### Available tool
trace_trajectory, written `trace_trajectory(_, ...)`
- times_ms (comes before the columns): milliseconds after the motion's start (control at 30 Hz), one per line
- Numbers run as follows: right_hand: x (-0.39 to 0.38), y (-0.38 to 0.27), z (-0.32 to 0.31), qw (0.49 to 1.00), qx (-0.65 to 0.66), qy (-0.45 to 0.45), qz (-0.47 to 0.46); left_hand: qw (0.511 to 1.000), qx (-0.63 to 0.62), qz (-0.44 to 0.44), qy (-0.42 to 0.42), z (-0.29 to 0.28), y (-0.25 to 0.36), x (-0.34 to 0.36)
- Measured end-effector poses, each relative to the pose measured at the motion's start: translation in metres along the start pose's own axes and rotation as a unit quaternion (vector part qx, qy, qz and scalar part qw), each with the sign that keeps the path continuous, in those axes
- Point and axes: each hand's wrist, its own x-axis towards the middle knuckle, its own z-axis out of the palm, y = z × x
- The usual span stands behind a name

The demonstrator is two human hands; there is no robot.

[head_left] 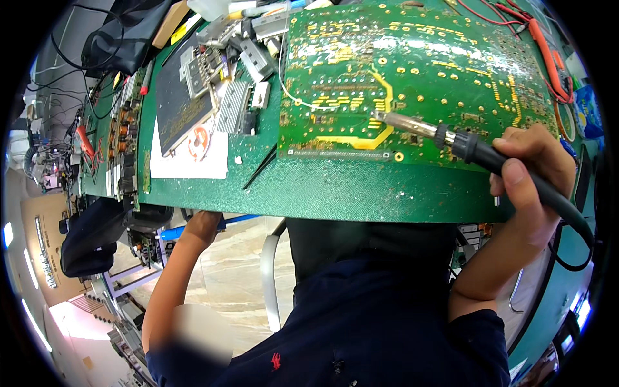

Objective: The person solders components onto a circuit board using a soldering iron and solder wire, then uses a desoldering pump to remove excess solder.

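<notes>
My right hand (530,166) grips a black-handled soldering iron (474,149), its metal tip resting on or just over yellow tracks on a large green circuit board (438,97). A thin pale wire (293,100) lies across the board's left part. My left hand (202,227) is low at the desk's front edge, near a blue rod-like item (174,233); its fingers are mostly hidden. Black tweezers (259,168) lie left of the board on the green desk (335,190).
Loose heatsinks (232,106), a dark panel (174,122) and white paper (187,164) crowd the desk's left. Upright boards (122,135) and a black bag (106,45) sit farther left. Red test leads (541,51) lie at back right. A chair (271,271) is below.
</notes>
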Motion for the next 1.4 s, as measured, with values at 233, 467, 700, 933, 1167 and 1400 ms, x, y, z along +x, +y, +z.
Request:
trace_trajectory(233,0.002,-0.001,0.005,1.0,0.012,0.02,-0.005,0.985,0.13,0.077,0.078,0.019,0.022,0.016)
trace_trajectory(467,-0.001,0.003,0.012,0.996,0.026,0.078,-0.028,0.992,0.044,0.037,0.115,0.009,0.009,0.017)
trace_trajectory(700,-0.001,0.008,0.019,0.993,0.01,0.105,-0.058,0.979,0.052,0.08,0.183,0.04,0.048,0.047)
trace_trajectory(933,0.0,0.013,0.005,0.996,-0.027,0.045,-0.069,0.976,-0.023,0.086,0.197,0.099,0.076,0.083)
trace_trajectory(1167,0.003,0.02,-0.001,0.992,-0.051,0.003,-0.115,0.978,-0.019,0.079,0.191,0.09,0.088,0.093)
trace_trajectory(1400,0.0,0.024,-0.004,0.988,-0.054,-0.005,-0.144,0.975,-0.01,0.06,0.212,0.08,0.103,0.081)
